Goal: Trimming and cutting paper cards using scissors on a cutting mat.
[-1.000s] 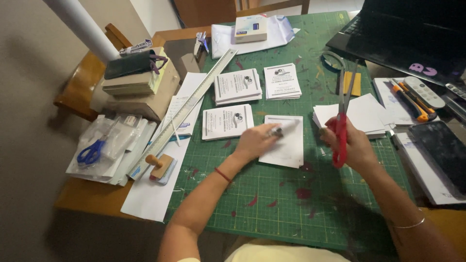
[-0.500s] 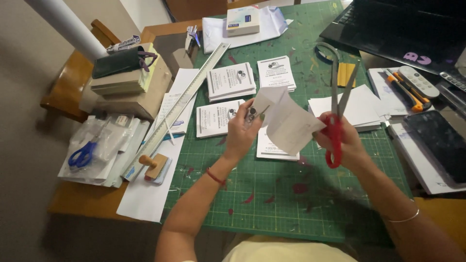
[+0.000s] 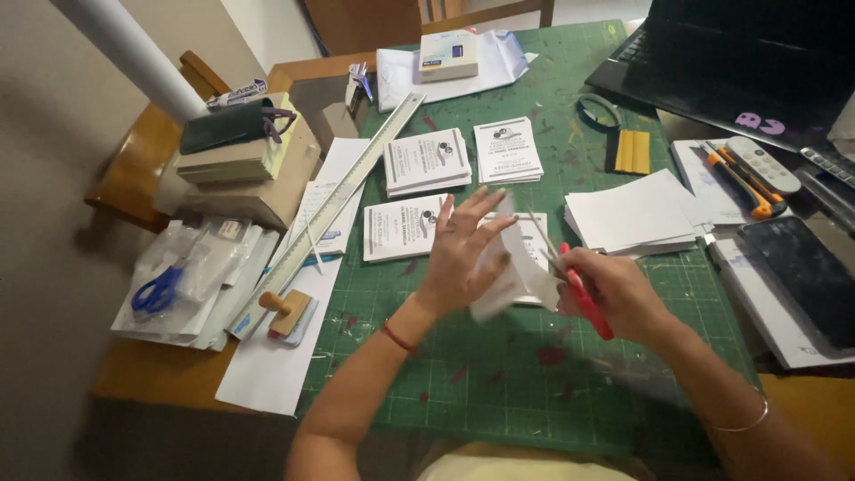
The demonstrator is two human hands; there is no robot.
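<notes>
A white paper sheet (image 3: pixel 508 272) (curled, blank side up) is pinched by the left hand (image 3: pixel 463 249) above the green cutting mat (image 3: pixel 499 383). Red-handled scissors (image 3: pixel 574 281) are gripped by the right hand (image 3: pixel 619 294), blades at its edge. Printed white card stacks (image 3: pixel 427 160) lie beyond; a small white-and-blue box (image 3: pixel 448 55) rests farther back.

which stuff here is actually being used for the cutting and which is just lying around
In use:
- white paper sheet in the left hand
- red-handled scissors in the right hand
- green cutting mat

Lying about:
- long metal ruler
- blue-handled scissors
- wooden-handled stamp
- orange utility knife
- black laptop
</notes>
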